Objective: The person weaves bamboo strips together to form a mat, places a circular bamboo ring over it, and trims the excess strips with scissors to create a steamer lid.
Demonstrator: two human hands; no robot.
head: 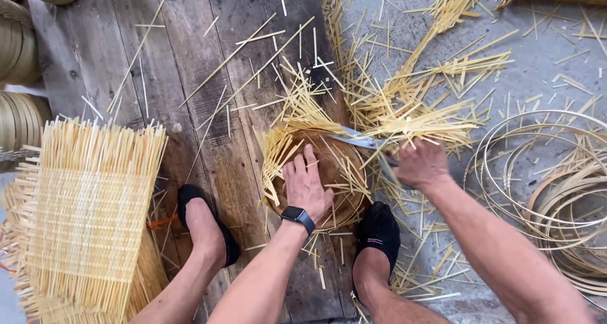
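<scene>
A round woven basket [329, 172], with loose bamboo strips sticking out around its rim, is seen lying on a weathered wooden board [190, 77]. The left hand [306, 185] is pressed flat on top of the basket, its fingers [310, 156] spread open and nothing gripped. A smartwatch [298, 217] is worn on that wrist. Just right of the basket, the right hand [420, 166] is closed around the handle of a knife [360, 140], whose blade is laid against the basket's upper edge. Two feet in black shoes [379, 229] are planted below the basket, one on each side. Left of the basket, woven mats [88, 216] are stacked; far to its right, coiled bamboo hoops [556, 185] are lying among scattered cuttings [417, 109].
</scene>
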